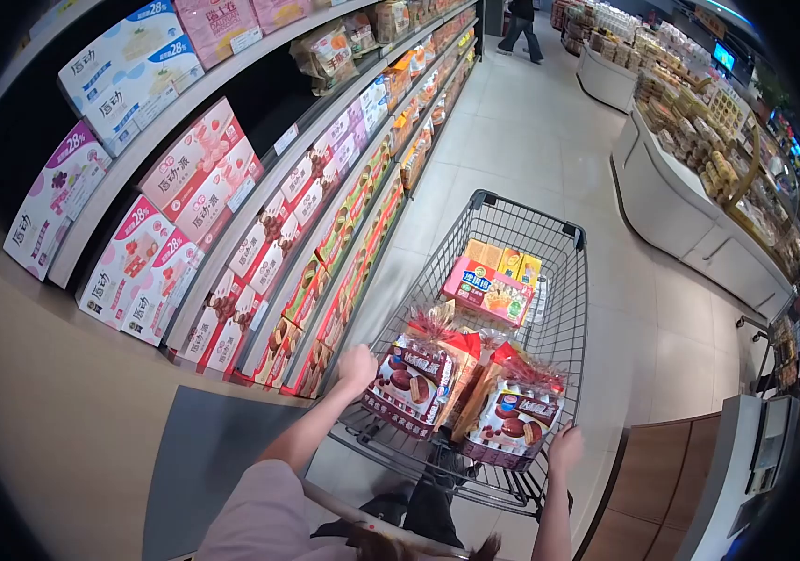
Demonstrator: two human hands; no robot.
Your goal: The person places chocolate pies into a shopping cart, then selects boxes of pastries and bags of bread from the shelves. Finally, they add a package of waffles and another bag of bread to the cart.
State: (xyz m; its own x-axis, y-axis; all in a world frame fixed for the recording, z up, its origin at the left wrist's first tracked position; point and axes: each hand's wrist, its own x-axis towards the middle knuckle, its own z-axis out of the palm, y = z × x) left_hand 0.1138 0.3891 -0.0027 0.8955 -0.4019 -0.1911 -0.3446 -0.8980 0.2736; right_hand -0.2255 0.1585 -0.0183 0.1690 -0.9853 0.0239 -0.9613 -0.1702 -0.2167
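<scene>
A dark wire shopping cart [579, 309] stands in front of me. My left hand [356, 368] is closed at its left side rim, beside a brown-and-white bag of chocolate pies [411, 383]. On the right side rim my right hand [564, 448] is closed too, near a second bag of chocolate pies [515, 423]. Red-edged packages lie between and behind these bags. Farther forward in the basket sit a pink snack box [491, 290] and some yellow packs [519, 266].
Shelves with pink, white and blue snack boxes [202, 173] line the left. A curved white display counter [671, 220] loaded with packaged food is on the right. A tiled aisle [503, 140] runs ahead, with a person [521, 28] at its far end. Wooden cabinet [657, 477] at lower right.
</scene>
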